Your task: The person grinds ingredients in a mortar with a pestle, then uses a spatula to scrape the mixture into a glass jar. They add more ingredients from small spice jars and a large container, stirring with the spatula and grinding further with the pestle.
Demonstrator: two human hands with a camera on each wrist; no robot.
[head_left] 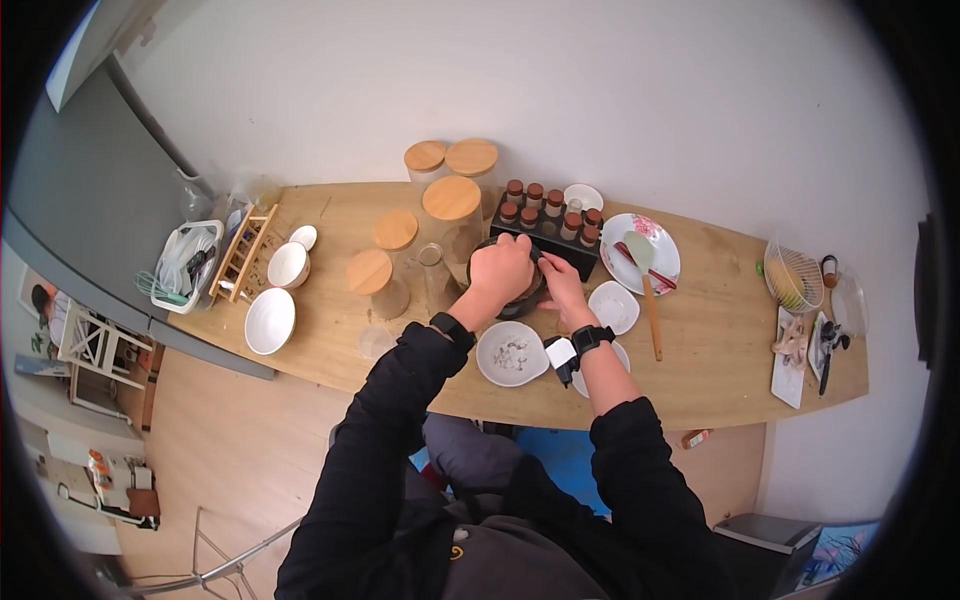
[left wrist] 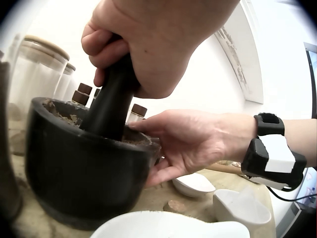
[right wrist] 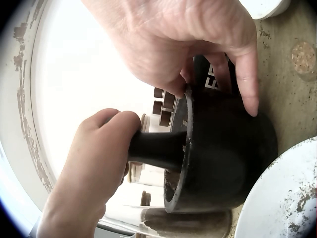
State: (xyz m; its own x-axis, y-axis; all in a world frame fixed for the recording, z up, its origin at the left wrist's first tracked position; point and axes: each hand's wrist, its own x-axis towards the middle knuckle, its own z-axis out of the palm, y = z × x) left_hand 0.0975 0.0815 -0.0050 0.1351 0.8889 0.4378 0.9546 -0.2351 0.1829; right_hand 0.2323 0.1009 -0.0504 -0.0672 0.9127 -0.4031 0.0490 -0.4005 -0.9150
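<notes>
A black stone mortar [left wrist: 84, 168] stands on the wooden table, with brownish ground bits stuck inside its rim. My left hand [head_left: 503, 272] grips the top of a black pestle [left wrist: 111, 101], whose lower end is down in the mortar, hidden by the wall. On the opposite side, my right hand [right wrist: 198, 44] holds the mortar, thumb at the rim and fingers along the outer wall. Just in front sits a white spouted bowl [head_left: 500, 370] with dark crumbs in it. A glass bottle [head_left: 437, 285] stands left of the mortar.
Behind the mortar is a black rack [head_left: 545, 240] of brown-capped spice jars. Wooden-lidded canisters [head_left: 452, 198] stand to the left. At right lie a small white dish [head_left: 614, 307] and a floral plate [head_left: 650, 235] with a spatula [head_left: 652, 315] across it. White bowls [head_left: 270, 322] are farther left.
</notes>
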